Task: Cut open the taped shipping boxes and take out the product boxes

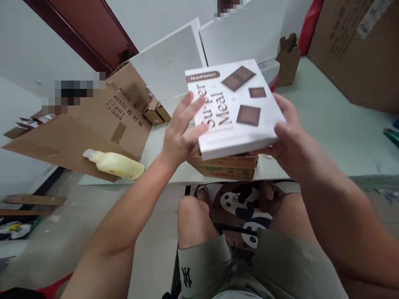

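A white food box [232, 109] printed with brown squares and the words "NutriMotion" and "Meal" is held up in front of me, tilted. My right hand [288, 128] grips its right side, thumb on the near corner and fingers underneath. On the left side, the fingers of my left hand [183, 126] lie spread against the face and edge of the box, touching it. Below it, an open cardboard carton [227, 168] stands at the front edge of the pale table [327, 137]. The white box hides most of the carton's inside.
On the left lies a yellow bottle [118, 165] beside a large cardboard box [124, 108]. A small brown box [156, 112] sits behind my left hand. White panels [174, 58] stand at the back. At right are a brown holder [288, 60] and a big carton [358, 50].
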Action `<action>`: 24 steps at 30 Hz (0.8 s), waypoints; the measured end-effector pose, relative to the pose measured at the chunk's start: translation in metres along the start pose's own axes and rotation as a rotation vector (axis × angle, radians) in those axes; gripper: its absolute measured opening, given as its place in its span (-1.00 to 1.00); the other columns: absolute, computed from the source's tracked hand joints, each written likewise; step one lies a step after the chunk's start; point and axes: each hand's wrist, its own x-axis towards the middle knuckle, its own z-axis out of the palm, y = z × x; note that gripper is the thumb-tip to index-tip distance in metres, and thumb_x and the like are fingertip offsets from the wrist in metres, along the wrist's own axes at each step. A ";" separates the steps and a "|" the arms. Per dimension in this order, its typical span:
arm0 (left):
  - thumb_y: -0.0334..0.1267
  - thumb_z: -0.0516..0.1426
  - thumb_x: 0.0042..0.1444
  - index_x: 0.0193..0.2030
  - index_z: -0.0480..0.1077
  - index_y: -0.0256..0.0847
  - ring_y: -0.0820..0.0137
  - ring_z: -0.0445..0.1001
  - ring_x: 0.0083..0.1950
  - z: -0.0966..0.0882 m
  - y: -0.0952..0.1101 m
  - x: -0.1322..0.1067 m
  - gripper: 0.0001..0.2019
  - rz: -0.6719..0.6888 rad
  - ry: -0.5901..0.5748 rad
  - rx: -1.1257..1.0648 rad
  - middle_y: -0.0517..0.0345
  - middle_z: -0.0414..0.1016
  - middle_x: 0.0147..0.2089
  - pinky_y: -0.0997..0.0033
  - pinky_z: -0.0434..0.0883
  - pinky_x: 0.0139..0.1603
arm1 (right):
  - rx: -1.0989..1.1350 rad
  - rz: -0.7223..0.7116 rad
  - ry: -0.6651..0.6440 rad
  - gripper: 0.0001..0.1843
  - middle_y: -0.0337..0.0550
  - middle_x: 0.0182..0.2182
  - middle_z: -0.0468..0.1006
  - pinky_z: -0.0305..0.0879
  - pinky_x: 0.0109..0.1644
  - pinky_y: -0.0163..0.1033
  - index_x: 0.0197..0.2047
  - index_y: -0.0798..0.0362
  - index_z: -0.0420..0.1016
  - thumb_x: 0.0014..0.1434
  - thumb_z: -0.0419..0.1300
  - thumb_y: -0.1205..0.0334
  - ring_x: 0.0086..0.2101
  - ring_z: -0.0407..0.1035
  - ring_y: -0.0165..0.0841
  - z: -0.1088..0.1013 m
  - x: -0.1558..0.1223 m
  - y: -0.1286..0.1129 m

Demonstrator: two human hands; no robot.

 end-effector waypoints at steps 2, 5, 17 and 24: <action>0.12 0.32 0.16 0.14 0.43 0.08 0.05 -0.23 0.74 0.001 0.008 0.025 -0.55 -0.025 0.053 -0.100 0.15 0.17 0.62 -0.17 0.39 0.46 | 0.056 0.055 0.040 -0.30 -0.11 0.39 0.34 0.60 -0.04 -0.09 0.54 -0.31 -0.02 0.44 0.02 -0.22 0.15 0.47 -0.14 0.001 0.044 -0.002; 0.08 0.25 0.21 0.29 0.39 0.05 0.02 0.16 0.64 0.012 0.002 0.073 -0.47 -0.191 0.035 -0.422 0.02 0.36 0.50 -0.08 0.50 0.29 | 0.086 0.143 0.112 -0.36 -0.13 0.40 0.32 0.58 0.04 -0.01 0.50 -0.30 0.06 0.44 0.08 -0.11 0.20 0.41 -0.12 0.004 0.123 0.010; 0.21 0.00 0.38 0.12 0.46 -0.13 0.12 0.60 0.23 0.037 0.010 0.119 -0.50 -0.561 -0.080 -0.863 -0.02 0.62 0.14 0.11 0.60 0.13 | -0.075 0.303 0.353 -0.28 0.07 0.38 0.27 0.38 -0.12 -0.18 0.55 -0.05 0.03 0.35 -0.06 0.34 0.18 0.45 -0.10 -0.008 0.160 0.000; -0.17 0.29 0.04 -0.29 0.59 -0.09 0.29 0.57 0.03 0.026 -0.071 -0.031 -0.89 -0.261 0.560 -0.834 0.21 0.63 -0.18 0.25 0.52 0.16 | -0.074 0.614 0.857 -0.46 -0.12 0.37 0.40 0.44 -0.26 -0.32 0.32 -0.30 0.32 0.34 0.06 0.34 0.08 0.50 -0.30 -0.138 0.054 0.099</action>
